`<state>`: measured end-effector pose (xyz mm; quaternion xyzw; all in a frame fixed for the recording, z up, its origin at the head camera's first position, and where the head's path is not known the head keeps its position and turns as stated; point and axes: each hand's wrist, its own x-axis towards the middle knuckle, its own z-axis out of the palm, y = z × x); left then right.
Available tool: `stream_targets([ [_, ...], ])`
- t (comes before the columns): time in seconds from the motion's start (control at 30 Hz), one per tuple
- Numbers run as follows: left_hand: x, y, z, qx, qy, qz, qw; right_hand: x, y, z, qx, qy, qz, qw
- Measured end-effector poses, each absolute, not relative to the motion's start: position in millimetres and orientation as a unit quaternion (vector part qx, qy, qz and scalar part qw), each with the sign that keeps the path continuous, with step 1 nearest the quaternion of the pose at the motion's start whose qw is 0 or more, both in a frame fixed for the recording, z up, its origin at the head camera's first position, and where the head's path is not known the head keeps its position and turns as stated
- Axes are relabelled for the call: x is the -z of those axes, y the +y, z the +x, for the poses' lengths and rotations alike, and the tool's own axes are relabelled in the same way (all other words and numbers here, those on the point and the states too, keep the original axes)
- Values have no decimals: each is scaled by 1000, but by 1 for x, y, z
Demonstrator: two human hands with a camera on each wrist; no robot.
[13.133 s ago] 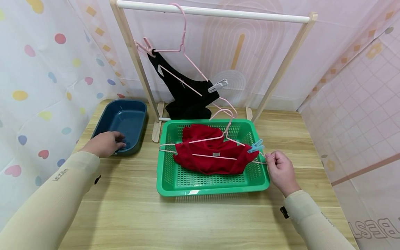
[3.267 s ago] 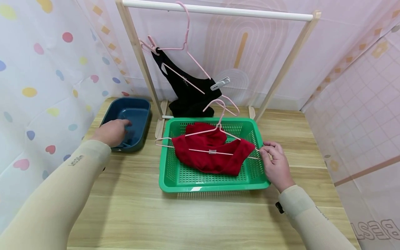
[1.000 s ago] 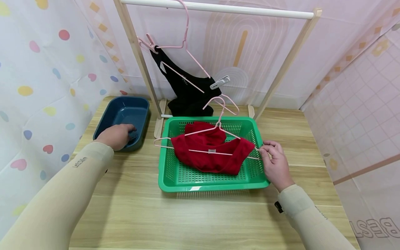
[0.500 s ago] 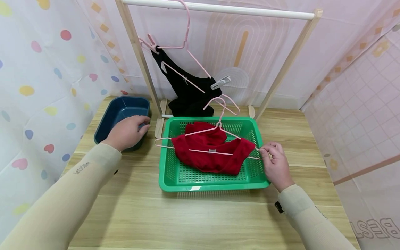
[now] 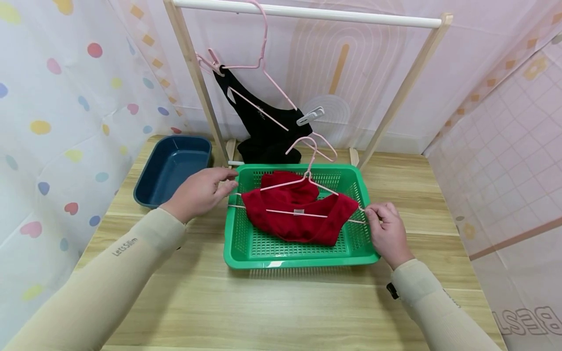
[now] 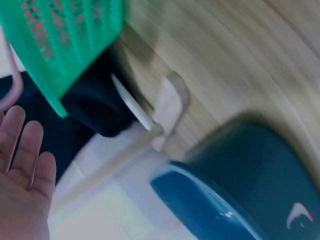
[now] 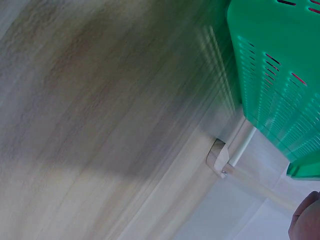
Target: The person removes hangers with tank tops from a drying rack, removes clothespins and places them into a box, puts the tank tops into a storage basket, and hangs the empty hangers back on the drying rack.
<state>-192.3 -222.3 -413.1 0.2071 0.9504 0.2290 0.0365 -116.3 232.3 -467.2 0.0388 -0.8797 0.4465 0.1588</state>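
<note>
A red sleeveless top [image 5: 298,226] lies in the green basket [image 5: 303,264], threaded on a pink clothes hanger [image 5: 313,157] whose hook points up and back. My right hand [image 5: 388,234] pinches the hanger's right end at the basket's right rim. At the opposite end, my left hand [image 5: 202,192] reaches over the basket's left rim, thumb and fingers extended and apart. Its fingers [image 6: 31,150] are nearly straight in the left wrist view. Just a bit of the right hand [image 7: 307,220] shows in the right wrist view, beyond the basket wall [image 7: 272,80].
A blue basin [image 5: 169,168] stands at the left of the wooden table [image 5: 281,312]. Behind the basket, a rack with a white bar [image 5: 351,15] carries a black top [image 5: 272,122] on another pink hanger, held by a grey clothespin [image 5: 311,116] and a pink one [image 5: 214,61].
My left hand has left the blue basin and moved right to the hanger's left end. My right hand stays put. The blue clothespin seen earlier on the red top's right strap is gone.
</note>
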Motion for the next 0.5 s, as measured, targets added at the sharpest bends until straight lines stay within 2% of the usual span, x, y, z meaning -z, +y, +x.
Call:
stream_targets([
  [0.17,411,-205,-184,-224,944,239,47,467,232,-116,-442,-881,41,160],
  [0.5,417,-180,-176,-198,940,277,25,468,233,-117,-442,-880,48,166],
])
